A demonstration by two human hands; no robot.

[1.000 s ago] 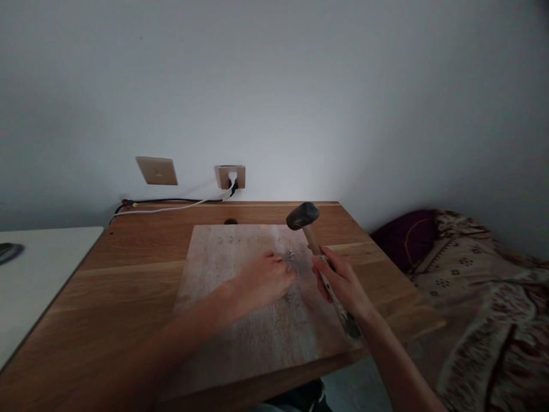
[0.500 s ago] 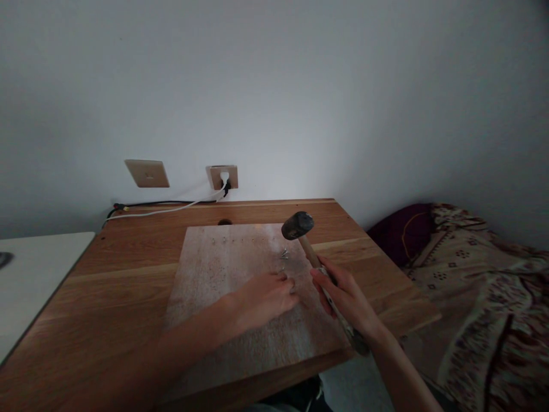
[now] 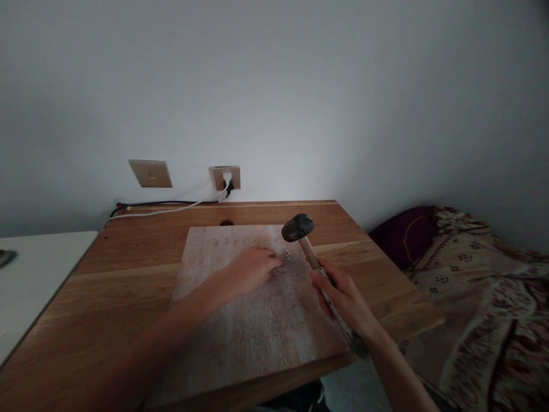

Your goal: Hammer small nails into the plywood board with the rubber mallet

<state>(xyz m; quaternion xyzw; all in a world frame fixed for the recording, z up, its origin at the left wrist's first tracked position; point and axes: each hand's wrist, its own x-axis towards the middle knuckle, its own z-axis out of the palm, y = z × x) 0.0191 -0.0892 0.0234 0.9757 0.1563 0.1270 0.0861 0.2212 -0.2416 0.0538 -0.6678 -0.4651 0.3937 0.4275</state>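
Observation:
My right hand (image 3: 343, 289) is wrapped round the handle of a mallet (image 3: 298, 228), whose dark head points up and away from me above the board's right part. My left hand (image 3: 257, 266) is over the board, its fingers bunched and slightly blurred; what they hold, if anything, does not show. Just right of its fingertips lies a small pile of nails (image 3: 286, 255). A row of nails (image 3: 226, 241) stands along the far side of the pale, worn wooden board (image 3: 253, 332). My left forearm hides part of the board's left side.
The board lies on a wooden table (image 3: 115, 274) against a wall. Cables (image 3: 171, 212) run along the back to a socket (image 3: 226, 178). A white surface (image 3: 38, 274) adjoins at left. Patterned bedding (image 3: 467, 297) and a purple cushion (image 3: 405, 232) are at right.
My left hand has moved away from me and slightly left, up beside the nail pile. A single nail seen near its fingertips no longer shows. My right hand and the mallet have barely moved.

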